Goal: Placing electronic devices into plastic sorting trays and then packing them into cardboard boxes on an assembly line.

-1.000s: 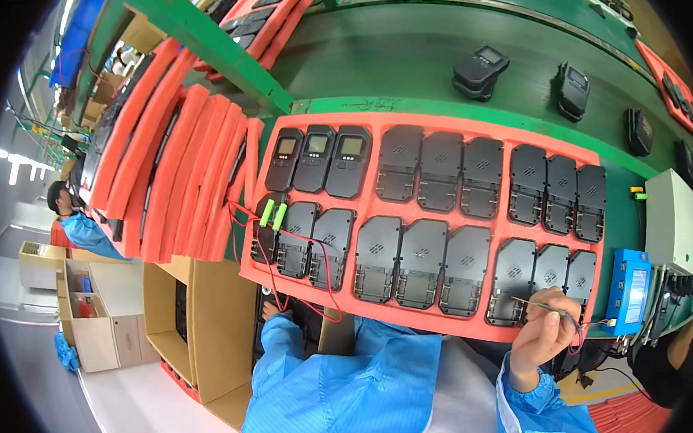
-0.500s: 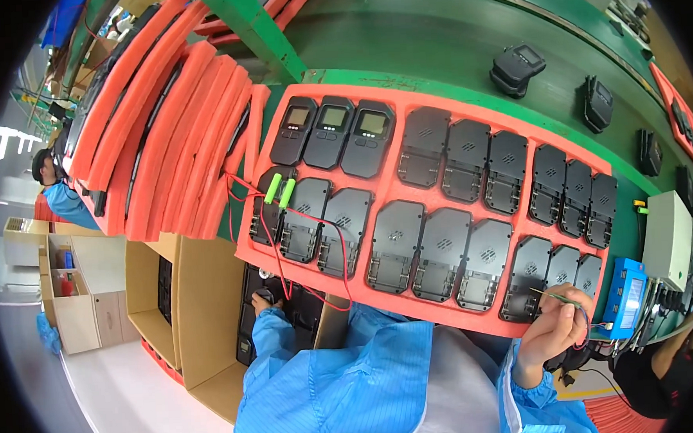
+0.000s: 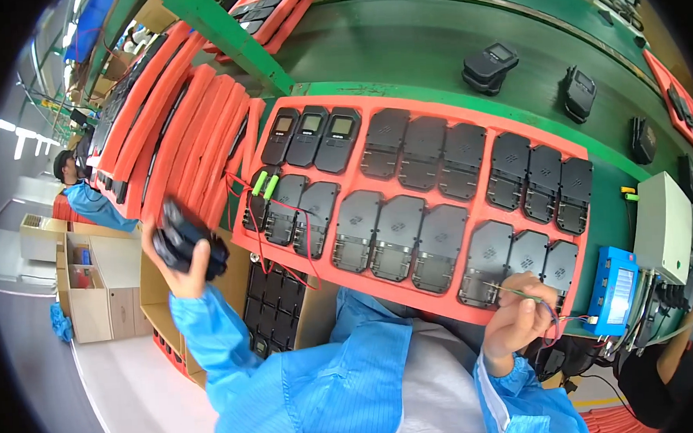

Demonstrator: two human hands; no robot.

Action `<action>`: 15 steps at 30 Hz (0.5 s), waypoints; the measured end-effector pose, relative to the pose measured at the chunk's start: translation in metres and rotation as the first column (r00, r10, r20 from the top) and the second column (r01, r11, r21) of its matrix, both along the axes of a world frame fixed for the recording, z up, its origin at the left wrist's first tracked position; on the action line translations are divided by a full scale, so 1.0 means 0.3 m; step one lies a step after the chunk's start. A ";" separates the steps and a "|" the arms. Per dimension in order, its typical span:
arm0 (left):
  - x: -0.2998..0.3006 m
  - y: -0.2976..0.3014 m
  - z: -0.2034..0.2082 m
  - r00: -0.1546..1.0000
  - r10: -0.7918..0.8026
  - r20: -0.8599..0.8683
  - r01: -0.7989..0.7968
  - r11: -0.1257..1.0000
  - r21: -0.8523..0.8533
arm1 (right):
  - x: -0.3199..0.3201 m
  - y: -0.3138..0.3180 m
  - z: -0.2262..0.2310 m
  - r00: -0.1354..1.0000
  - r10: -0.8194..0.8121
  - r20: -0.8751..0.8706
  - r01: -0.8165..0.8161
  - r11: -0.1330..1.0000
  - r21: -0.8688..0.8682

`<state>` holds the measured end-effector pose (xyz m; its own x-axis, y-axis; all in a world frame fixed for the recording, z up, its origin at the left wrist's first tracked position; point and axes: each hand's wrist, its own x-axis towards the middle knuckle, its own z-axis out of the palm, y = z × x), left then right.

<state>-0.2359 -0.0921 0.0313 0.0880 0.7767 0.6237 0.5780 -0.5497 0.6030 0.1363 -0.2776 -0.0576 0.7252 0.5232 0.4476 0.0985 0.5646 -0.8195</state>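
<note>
Above the cardboard box my left hand [image 3: 175,265] is closed around a black handheld device [image 3: 181,237], blurred by motion; whether it is one or several stacked is unclear. My right hand [image 3: 524,313] pinches thin wires [image 3: 515,292] with a fine pointed metal tip, over a black device [image 3: 486,260] in the front right part of the red foam tray [image 3: 475,210]. Most devices in the tray lie back up with open battery bays. At its far left three black devices [image 3: 309,140] show small screens. Two green battery cells [image 3: 265,184] with red wires rest at the tray's left.
Left of the tray leans a stack of red foam trays [image 3: 194,146]. The cardboard box [image 3: 309,316] below holds black devices in rows. A blue meter [image 3: 613,293] and a white box [image 3: 664,227] stand at right. More devices [image 3: 490,68] sit on the green conveyor [image 3: 400,49].
My left hand has come up out of the cardboard box with a black device and moved left. My right hand still pinches the wires, now farther left in the picture. The whole view has shifted.
</note>
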 end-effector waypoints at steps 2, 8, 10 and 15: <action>0.200 0.086 0.131 0.971 -0.229 0.071 0.239 0.946 -0.221 | 0.007 -0.004 -0.003 1.000 -0.003 0.006 0.003 1.000 0.003; 0.784 0.526 0.063 0.734 -0.612 -0.293 0.479 0.773 -0.415 | 0.007 -0.005 0.001 0.997 -0.005 0.083 0.005 1.000 0.011; 0.987 0.674 -0.030 0.673 -0.638 -0.374 0.443 0.753 -0.486 | 0.003 -0.010 0.001 0.996 -0.021 0.082 0.022 1.000 -0.010; 1.324 0.914 -0.204 0.733 -0.513 -0.447 0.236 0.808 -0.540 | 0.017 -0.020 0.002 0.993 -0.035 0.112 0.037 0.999 -0.017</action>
<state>0.1613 0.1821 -0.0300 0.6458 0.7634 -0.0137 0.6784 -0.5655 0.4690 0.1414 -0.2835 -0.0569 0.6895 0.5073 0.5170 0.2098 0.5434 -0.8129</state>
